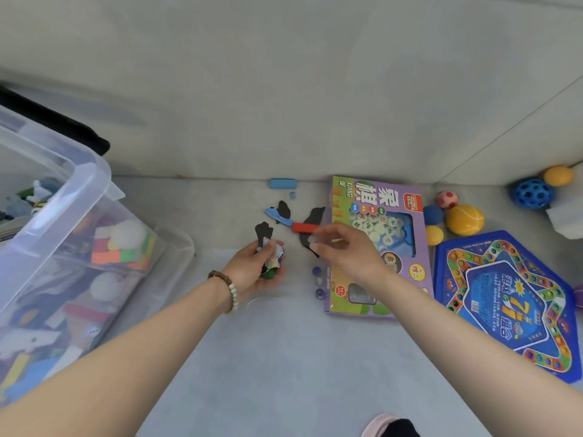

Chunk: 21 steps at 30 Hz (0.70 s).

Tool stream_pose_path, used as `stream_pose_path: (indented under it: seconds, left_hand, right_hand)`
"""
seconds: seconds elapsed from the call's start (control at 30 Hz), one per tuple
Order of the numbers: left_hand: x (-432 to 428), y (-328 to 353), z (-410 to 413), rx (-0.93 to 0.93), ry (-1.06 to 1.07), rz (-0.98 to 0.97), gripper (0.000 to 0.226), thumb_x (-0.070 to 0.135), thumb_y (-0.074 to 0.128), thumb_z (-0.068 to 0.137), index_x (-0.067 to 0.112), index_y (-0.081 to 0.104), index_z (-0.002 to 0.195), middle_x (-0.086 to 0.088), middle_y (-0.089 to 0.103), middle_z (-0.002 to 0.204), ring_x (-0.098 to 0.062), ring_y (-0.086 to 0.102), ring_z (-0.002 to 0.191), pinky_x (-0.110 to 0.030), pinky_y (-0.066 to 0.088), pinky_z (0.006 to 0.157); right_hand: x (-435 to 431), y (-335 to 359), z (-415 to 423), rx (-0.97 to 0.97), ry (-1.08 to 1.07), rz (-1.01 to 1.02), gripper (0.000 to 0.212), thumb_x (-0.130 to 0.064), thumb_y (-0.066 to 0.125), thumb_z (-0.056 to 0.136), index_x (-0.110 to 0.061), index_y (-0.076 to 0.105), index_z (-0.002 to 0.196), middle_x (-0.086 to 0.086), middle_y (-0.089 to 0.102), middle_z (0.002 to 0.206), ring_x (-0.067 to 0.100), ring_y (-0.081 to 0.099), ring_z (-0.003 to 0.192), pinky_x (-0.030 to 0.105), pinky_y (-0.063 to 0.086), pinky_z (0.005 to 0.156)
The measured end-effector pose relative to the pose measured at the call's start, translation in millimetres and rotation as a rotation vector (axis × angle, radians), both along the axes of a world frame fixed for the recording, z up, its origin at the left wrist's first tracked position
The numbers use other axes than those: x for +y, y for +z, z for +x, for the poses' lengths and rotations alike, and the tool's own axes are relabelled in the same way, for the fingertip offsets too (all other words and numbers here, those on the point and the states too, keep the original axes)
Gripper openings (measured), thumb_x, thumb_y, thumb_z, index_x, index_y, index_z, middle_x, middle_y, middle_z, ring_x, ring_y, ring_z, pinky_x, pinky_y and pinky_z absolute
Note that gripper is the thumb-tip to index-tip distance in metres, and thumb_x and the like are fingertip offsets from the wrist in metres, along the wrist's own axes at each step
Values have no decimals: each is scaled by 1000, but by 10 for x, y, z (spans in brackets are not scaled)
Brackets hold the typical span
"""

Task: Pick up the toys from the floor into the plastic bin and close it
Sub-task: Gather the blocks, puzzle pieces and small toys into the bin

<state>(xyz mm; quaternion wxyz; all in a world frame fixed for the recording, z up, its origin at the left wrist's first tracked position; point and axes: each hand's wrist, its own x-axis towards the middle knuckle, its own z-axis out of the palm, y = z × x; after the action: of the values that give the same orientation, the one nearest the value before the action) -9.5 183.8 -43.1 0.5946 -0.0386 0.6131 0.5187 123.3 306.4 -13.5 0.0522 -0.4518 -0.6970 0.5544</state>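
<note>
Several small toys (273, 254) sit gripped in the left hand (249, 271) while the right hand (344, 247) pinches a red block (303, 228) mid-floor, so gathering is in hand, and next both loads need carrying left into the open plastic bin (94, 175).

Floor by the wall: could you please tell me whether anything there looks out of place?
Loose toys lie strewn: black flat pieces, marbles beside the purple chess box, a blue block against the wall, balls in the corner. The left hand grips small toys; the plastic bin has no lid on.
</note>
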Motion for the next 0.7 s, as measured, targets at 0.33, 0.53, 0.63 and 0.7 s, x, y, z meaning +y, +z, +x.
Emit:
stream_pose_path:
  seconds: [0.33,0.53,0.63,0.7]
  left_hand:
    - [-200,-37,-135,58,-39,-24,21,23,47,97,16,58,114,-9,63,110,-19,62,77,-26,57,64]
    - [-128,19,-160,-195,55,-11,39,44,39,96,22,56,123,-6,65,108,-22,63,84,-33,58,65]
    - [-109,8,-212,-237,86,21,56,63,30,90,22,60,111,-5,66,96,-26,64,85,-39,54,78]
    - [-106,20,-251,-205,85,41,57,67,33,87,21,62,104,-4,68,91,-24,66,85,-38,56,77]
  right_hand:
    - [151,-194,-470,-270,166,348,34,-18,66,84,-18,61,118,0,60,119,17,58,106,25,45,88]
    - [101,-246,-568,-384,179,426,19,-21,67,83,-19,67,103,0,66,103,16,61,92,25,47,74]
    - [-40,-149,-693,-93,75,117,23,-22,76,76,-15,68,97,-2,66,85,3,56,69,14,43,63]
    - [-152,-83,-741,-38,171,-35,29,-25,78,74,-13,68,99,-2,65,84,2,55,67,11,41,60]
